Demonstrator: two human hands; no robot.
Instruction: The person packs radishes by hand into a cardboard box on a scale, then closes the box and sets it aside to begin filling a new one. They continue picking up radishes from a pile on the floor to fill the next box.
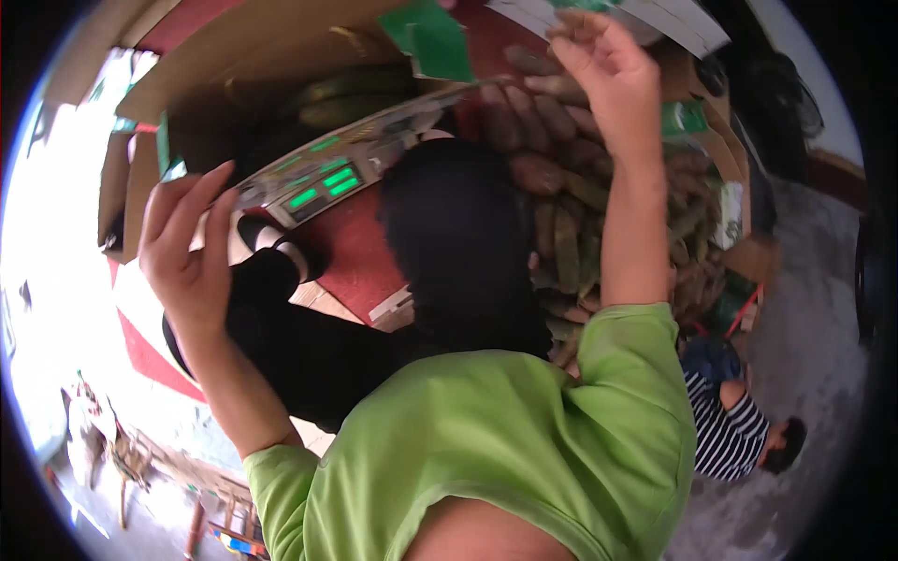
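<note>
My left hand is raised at the left, fingers apart with nothing between them, near the end of a scale with lit green digits. At the upper right my right hand is lifted over a heap of long brownish vegetables. Its fingers are bent, and a small green thing shows at their tips; whether they hold it is unclear. Green tape or card hangs at the top centre. Dark green vegetables lie in a cardboard box behind the scale.
My black-clad legs extend over a red surface. More vegetables fill a box at the right. A person in a striped top is at the lower right. Wooden furniture stands at the lower left.
</note>
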